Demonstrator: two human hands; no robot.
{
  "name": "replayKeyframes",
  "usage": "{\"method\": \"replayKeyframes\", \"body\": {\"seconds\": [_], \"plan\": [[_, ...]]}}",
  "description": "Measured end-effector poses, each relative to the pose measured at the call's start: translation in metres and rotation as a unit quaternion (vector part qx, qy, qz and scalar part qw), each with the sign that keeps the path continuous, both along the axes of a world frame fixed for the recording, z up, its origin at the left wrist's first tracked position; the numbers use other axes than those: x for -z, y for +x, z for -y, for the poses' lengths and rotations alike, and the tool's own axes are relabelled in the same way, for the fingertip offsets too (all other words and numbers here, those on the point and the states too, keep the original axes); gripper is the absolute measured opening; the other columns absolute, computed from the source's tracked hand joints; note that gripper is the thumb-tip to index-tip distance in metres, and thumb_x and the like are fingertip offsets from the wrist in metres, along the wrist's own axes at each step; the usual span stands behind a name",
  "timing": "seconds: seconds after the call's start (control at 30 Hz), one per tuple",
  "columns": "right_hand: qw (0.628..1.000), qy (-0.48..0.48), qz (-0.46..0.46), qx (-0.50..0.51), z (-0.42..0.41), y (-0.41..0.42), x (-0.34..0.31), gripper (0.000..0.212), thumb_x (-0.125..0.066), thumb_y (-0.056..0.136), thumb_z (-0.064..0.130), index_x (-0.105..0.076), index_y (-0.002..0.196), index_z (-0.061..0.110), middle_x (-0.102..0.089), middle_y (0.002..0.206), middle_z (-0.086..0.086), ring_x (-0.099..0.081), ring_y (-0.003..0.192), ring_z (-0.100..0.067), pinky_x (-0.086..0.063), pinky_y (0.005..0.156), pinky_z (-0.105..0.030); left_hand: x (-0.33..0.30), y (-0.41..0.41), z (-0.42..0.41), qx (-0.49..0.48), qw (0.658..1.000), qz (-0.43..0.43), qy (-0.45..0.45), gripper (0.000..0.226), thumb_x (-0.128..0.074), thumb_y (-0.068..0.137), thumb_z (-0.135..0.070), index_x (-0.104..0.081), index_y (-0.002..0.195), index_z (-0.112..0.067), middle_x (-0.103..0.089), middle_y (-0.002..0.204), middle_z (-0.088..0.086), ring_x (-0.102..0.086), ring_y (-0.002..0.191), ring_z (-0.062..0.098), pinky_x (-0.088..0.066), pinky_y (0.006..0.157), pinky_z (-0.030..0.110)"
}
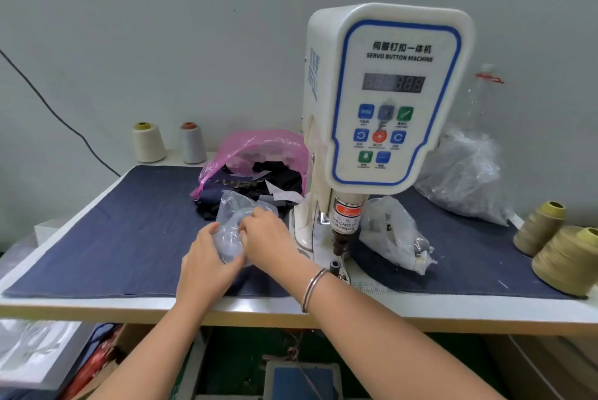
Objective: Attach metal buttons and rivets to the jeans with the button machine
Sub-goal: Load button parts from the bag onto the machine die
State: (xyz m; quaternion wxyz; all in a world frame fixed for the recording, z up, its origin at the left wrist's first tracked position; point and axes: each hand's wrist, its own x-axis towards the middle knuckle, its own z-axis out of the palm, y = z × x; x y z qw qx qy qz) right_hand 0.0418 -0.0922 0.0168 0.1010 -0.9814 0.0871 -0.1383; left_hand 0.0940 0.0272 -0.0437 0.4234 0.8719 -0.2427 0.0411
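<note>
Two hands, left hand (pixel 207 257) and right hand (pixel 268 234), each grip pinching a clear plastic bag (pixel 236 221) on the worktop (pixel 97 306), probably opening it for fasteners beside the button machine (pixel 385 98).

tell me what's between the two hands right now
In the head view, a small clear plastic bag sits between the left hand and right hand; both grip it, left of the button machine.

A plain grey wall (pixel 161 27) rises behind the white worktable (pixel 97 306).

Garment workshop, button machine (pixel 385 102), thread cones (pixel 149 142)
</note>
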Motion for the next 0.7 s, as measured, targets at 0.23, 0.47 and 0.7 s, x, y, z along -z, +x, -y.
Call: {"method": "replayKeyframes", "body": {"seconds": [0.23,0.47,0.7], "plan": [[0.974,-0.166,-0.143,0.051,0.009,0.039,0.015,0.026,-0.054,0.091,0.015,-0.057,0.117,0.016,-0.062,0.117,0.0,-0.058,0.11,-0.022,-0.04,0.096,-0.036,-0.01,-0.006,0.007,0.013,0.998,0.058,0.02,0.076,-0.079,0.064,-0.052,-0.041,0.127,-0.029,-0.057,0.101,-0.009,-0.063,0.101,0.03,-0.041,0.072,0.032],[0.971,-0.196,-0.133,0.034,0.005,0.05,0.026,0.029,-0.06,0.088,0.027,-0.059,0.116,0.018,-0.062,0.115,0.001,-0.059,0.106,-0.021,-0.038,0.083,-0.036,-0.01,-0.005,0.006,0.026,0.995,0.101,0.001,0.063,-0.08,0.065,-0.046,-0.045,0.115,-0.028,-0.053,0.091,-0.012,-0.065,0.09,0.028,-0.038,0.068,0.03],[0.98,-0.155,-0.118,0.037,0.005,0.055,0.027,0.027,-0.06,0.088,0.024,-0.06,0.114,0.017,-0.064,0.112,-0.001,-0.06,0.106,-0.023,-0.037,0.07,-0.034,-0.005,0.0,0.007,0.031,0.995,0.096,0.018,0.066,-0.076,0.066,-0.049,-0.048,0.122,-0.026,-0.066,0.111,0.003,-0.064,0.097,0.027,-0.043,0.072,0.033]]}}
